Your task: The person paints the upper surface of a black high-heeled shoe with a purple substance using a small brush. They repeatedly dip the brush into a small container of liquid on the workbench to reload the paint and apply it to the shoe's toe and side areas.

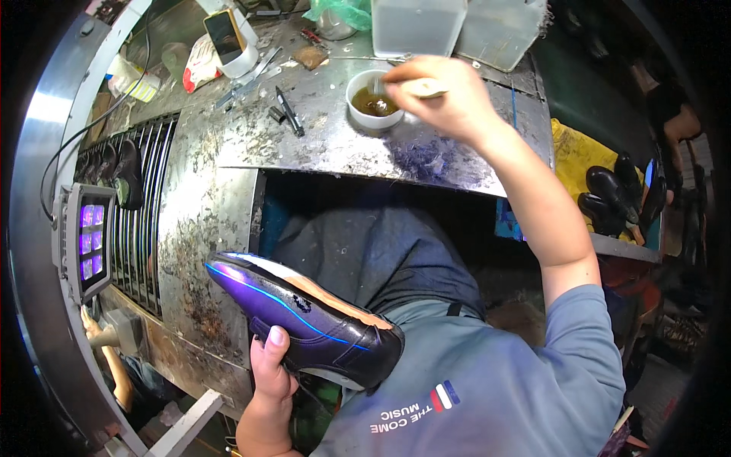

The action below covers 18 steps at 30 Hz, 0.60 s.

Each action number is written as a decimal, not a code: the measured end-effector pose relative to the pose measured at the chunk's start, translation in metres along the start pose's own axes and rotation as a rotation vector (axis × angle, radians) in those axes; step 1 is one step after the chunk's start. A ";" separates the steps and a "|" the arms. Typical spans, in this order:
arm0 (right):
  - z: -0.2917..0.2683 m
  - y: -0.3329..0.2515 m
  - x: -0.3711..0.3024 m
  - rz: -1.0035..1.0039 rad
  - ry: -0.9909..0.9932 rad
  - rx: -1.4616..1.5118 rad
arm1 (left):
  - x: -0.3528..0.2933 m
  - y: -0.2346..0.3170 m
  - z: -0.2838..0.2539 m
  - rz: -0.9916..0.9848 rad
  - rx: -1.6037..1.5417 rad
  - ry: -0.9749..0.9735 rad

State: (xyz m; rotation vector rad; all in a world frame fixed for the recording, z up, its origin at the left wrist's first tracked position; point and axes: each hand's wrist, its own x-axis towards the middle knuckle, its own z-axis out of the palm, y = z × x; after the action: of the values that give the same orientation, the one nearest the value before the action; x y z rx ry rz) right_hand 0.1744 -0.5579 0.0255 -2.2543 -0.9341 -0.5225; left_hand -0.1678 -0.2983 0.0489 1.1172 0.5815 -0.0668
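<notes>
My left hand (272, 365) grips a black shoe (312, 324) by its upper, thumb up along the side. The shoe lies tilted on its side in front of my body, toe to the left, with a tan and whitish sole strip showing and a blue-violet sheen on the leather. At the table's far side my right hand (455, 99) closes round the pale handle of a brush (423, 87). Its blurred tip is over a white bowl (374, 122) holding yellow-brown liquid (371, 101); whether it touches the liquid I cannot tell.
A marker pen (289, 110) lies on the stained metal table (327, 148), left of the bowl. Behind stand a translucent bin (419, 30) and a phone (223, 36). At left, a lamp (91, 236) glows purple beside a rack of shoes (128, 175); more shoes (609, 194) sit at right.
</notes>
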 end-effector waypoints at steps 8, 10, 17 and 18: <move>-0.010 -0.012 -0.005 -0.022 -0.049 0.076 | -0.001 0.011 0.004 -0.032 0.017 -0.032; -0.018 -0.034 -0.005 -0.040 -0.035 0.253 | -0.002 0.011 0.004 -0.056 0.044 -0.017; -0.009 -0.122 -0.024 -0.383 -0.144 0.813 | -0.002 0.017 0.013 -0.093 0.095 -0.028; -0.007 -0.131 -0.026 -0.378 -0.149 0.838 | -0.001 0.018 0.014 -0.096 0.121 -0.043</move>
State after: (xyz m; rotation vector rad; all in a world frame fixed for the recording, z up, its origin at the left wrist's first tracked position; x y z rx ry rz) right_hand 0.0599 -0.5039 0.0684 -1.3777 -1.3541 -0.0712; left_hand -0.1571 -0.3030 0.0688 1.2019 0.5985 -0.2112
